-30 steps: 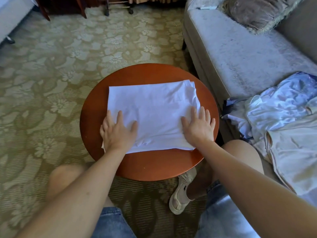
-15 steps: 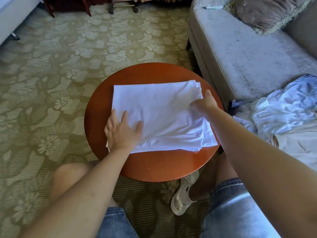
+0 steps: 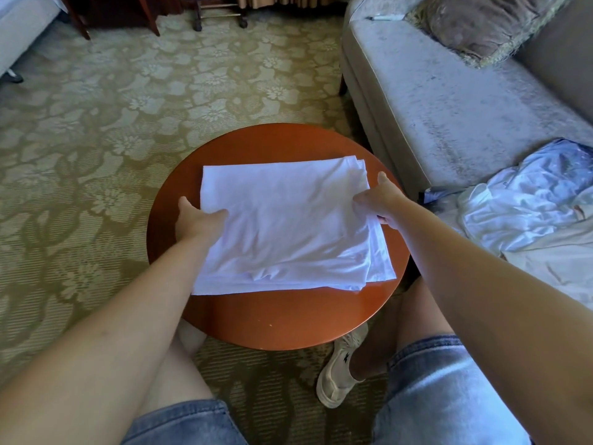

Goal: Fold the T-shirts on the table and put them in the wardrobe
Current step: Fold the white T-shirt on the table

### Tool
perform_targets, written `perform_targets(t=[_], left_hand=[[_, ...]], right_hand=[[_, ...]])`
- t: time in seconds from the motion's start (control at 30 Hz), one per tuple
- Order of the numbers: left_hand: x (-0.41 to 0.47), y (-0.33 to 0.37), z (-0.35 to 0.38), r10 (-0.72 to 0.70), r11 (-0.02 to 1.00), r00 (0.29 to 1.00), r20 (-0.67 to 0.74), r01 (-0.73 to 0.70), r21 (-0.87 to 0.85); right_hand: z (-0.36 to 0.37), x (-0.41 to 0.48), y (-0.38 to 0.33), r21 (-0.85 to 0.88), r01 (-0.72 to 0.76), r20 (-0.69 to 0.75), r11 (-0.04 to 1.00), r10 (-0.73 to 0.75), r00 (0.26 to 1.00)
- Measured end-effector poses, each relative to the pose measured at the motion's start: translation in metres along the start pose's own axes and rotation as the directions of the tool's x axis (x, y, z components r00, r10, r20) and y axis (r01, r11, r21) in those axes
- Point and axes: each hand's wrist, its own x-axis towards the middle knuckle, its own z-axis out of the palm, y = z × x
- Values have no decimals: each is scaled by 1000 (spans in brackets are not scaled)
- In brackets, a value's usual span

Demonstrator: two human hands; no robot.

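- Both hands have left the near edge of the shirt, where they lay flat a second ago, and gone to its two sides; the left hand [image 3: 200, 216] was the later to shift.
- Left hand: the thumb lies on top of the cloth and the fingers are tucked under the left edge, so it grips the folded T-shirt [image 3: 288, 226] from that side.
- Right hand [image 3: 378, 200]: it pinches the stacked layers at the right edge, thumb uppermost. The fingertips are hidden by the cloth.
- Gripping opposite edges probably keeps the folded layers together, either for a further fold or for lifting the bundle whole.
- T-shirt: a white rectangle lying between the two hands on the round red-brown worktop [image 3: 272, 319], its near hem sagging a little and the right-hand layers fanned slightly apart.
- Beyond the worktop, to the right, a grey sofa [image 3: 449, 107] carries a heap of pale garments [image 3: 529, 203], which I judge are waiting their turn.
- No wardrobe is in view, so putting away is not yet done.
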Motion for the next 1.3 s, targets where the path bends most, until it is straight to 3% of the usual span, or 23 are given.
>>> perform_targets(t=[0.17, 0.3, 0.43, 0.53, 0.83, 1.0, 1.17, 1.3], left_hand=[[20, 4, -7, 25, 993, 993, 115, -38, 110], [26, -3, -13, 118, 988, 976, 181, -133, 73], [22, -9, -18, 232, 970, 946, 225, -241, 14], [18, -18, -23, 315, 937, 913, 259, -342, 65], [1, -22, -38, 276, 937, 901, 334, -329, 114], [-20, 2, -52, 276, 886, 861, 427, -400, 233], [-52, 43, -58, 348, 866, 792, 502, -477, 152], [-88, 83, -48, 453, 856, 714, 534, -516, -36]], right_hand=[[3, -4, 5, 133, 77, 77, 988, -88, 993], [6, -3, 8, 219, 122, 61, 968, -138, 988], [10, -7, 12, 104, 191, 29, 976, -195, 980], [12, -16, 19, 33, 258, -45, 966, -256, 966], [20, -55, 46, -25, 292, -79, 956, -293, 953], [0, -87, 36, -71, 358, -74, 931, -363, 929], [-46, -129, 27, -60, 420, -106, 906, -424, 899], [-102, -172, 38, -72, 397, -217, 915, -402, 889]])
